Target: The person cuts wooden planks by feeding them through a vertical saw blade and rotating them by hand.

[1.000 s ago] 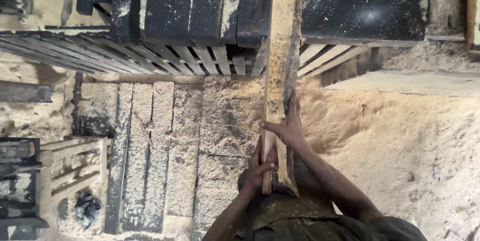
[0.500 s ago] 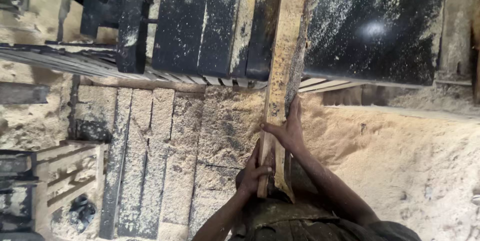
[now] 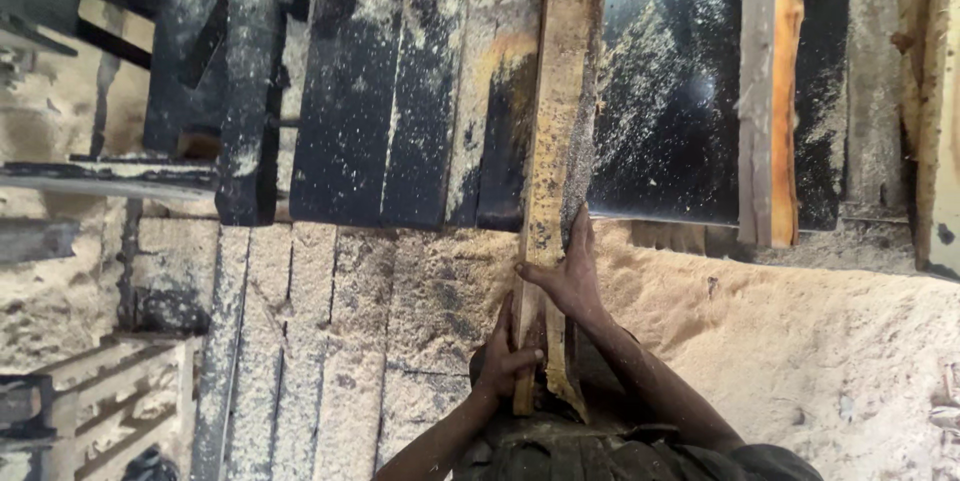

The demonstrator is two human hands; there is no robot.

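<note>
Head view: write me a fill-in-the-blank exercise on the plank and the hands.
1. Both hands grip one long wooden ____ that runs away from the person.
2. The right hand lies ____ along the plank than the left hand.
3. The dark machine table and the floor are dusted with ____.
4. A second strip of wood lies on the table to the ____ of the held plank.

Missing words: plank; farther; sawdust; right

Sawdust floor [image 3: 800,341] right of plank [image 3: 550,191] open; black machine table [image 3: 380,121] blocks ahead.
</note>
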